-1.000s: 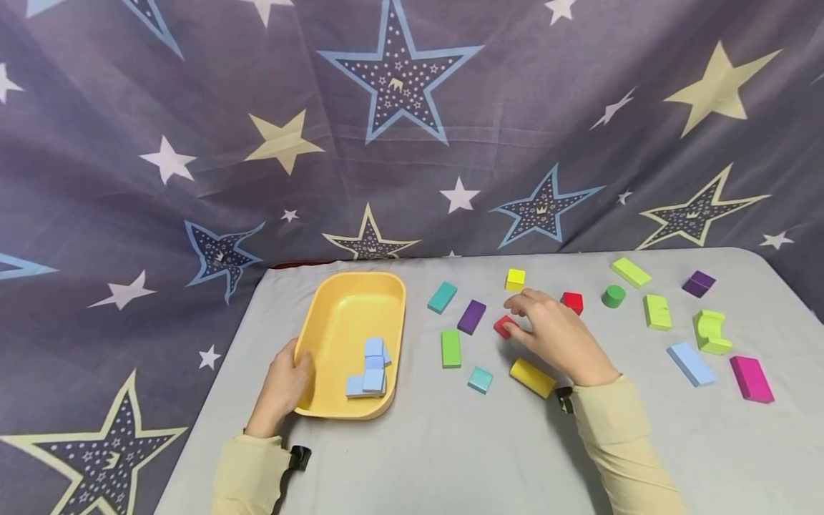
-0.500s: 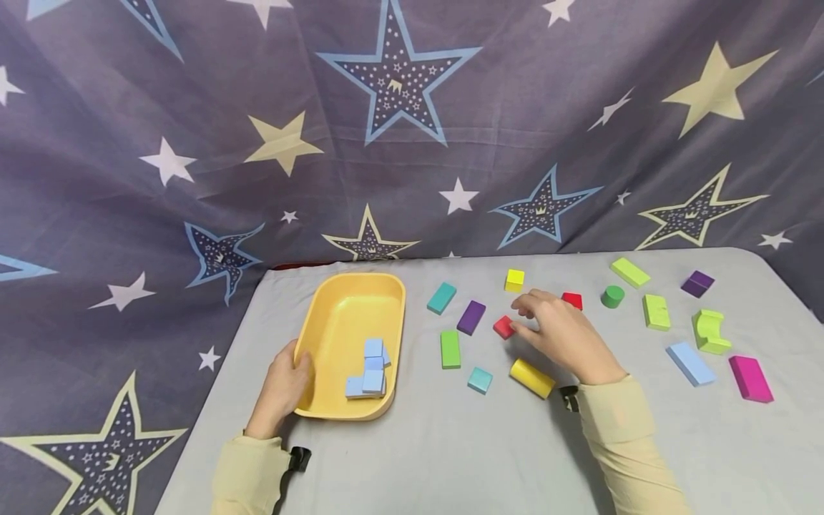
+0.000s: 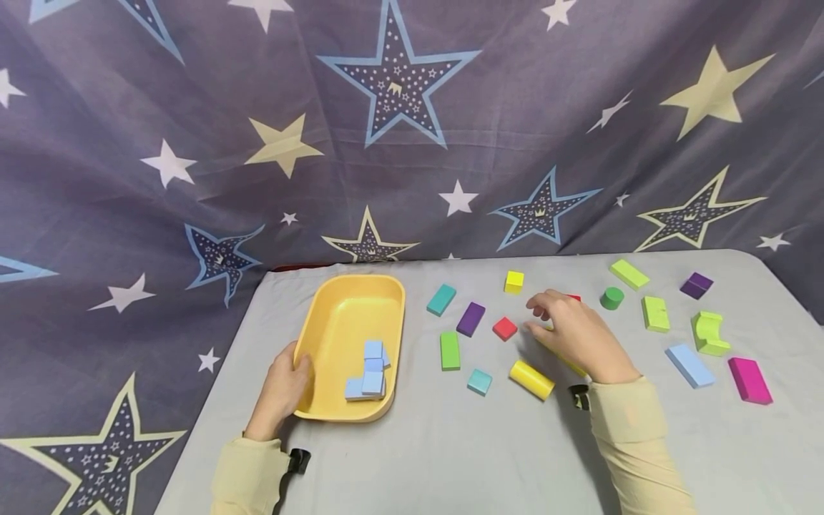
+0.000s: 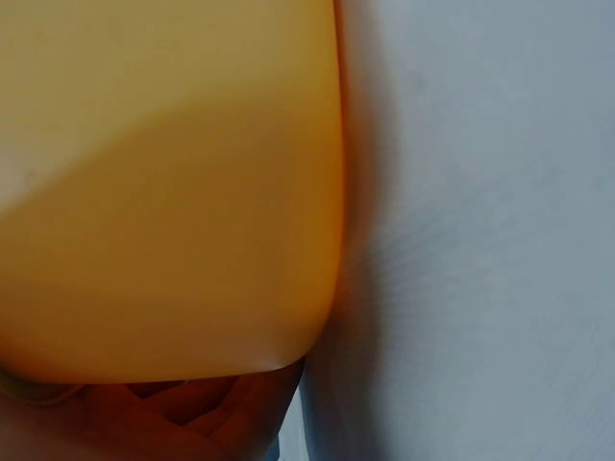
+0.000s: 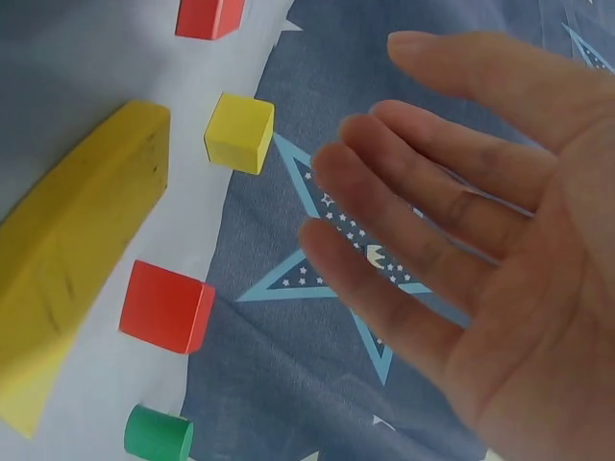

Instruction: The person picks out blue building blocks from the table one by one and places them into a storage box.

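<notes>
My left hand [image 3: 283,386] grips the left rim of a yellow plastic tray [image 3: 328,307], thumb over the inside edge. Several light blue blocks [image 3: 372,381] lie in the tray's near right part. My right hand [image 3: 579,336] hovers over the table, holding nothing; its palm and spread, lightly bent fingers [image 5: 404,182] show in the right wrist view. Beneath it is a long yellow block [image 5: 86,230], mostly hidden in the head view. A flat red block [image 3: 505,329] lies left of its fingertips. A red cube [image 5: 163,307] is mostly hidden behind the hand in the head view.
Between tray and right hand lie teal [image 3: 441,300], purple [image 3: 471,319] and green [image 3: 450,350] blocks, a light teal block [image 3: 479,382] and a yellow cylinder [image 3: 531,380]. A yellow cube [image 3: 513,282] is farther back. More blocks, including a magenta one [image 3: 750,380], lie right.
My right hand has drifted right, away from the flat red block, which now shows whole. Part of the long yellow block has come into view under the hand. The left hand and tray stay put.
</notes>
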`<action>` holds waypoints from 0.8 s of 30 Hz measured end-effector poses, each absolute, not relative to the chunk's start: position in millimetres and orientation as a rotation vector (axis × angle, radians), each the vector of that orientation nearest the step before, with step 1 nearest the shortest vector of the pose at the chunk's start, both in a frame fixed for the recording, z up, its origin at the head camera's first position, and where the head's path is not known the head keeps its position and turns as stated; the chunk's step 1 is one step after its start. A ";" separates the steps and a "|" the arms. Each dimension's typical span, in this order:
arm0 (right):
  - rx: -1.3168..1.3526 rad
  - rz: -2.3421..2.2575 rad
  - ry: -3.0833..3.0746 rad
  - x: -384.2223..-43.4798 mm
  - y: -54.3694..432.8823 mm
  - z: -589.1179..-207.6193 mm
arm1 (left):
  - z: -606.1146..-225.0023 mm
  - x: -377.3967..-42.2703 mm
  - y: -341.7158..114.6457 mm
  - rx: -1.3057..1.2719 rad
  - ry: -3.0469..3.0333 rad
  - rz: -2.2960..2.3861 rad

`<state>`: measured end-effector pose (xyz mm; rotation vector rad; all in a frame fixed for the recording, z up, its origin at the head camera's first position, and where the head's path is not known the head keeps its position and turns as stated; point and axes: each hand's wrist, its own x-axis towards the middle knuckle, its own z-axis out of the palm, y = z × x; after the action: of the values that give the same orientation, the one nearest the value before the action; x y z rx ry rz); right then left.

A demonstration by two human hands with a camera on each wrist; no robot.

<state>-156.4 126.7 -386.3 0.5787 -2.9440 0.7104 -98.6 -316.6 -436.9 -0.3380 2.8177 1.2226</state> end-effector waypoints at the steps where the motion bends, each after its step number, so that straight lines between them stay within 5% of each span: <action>1: 0.575 0.710 -2.949 -156.5 127.6 -386.4 | -437.0 -98.4 -316.6 -0.337 2.818 1.221; 24: 0.486 0.735 -3.048 -160.4 145.2 -382.4 | -434.6 -97.4 -316.9 -0.310 2.835 1.216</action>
<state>-160.4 145.2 -382.4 0.4858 -3.0477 0.7347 -97.4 -316.9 -434.6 -0.3098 2.8354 1.2164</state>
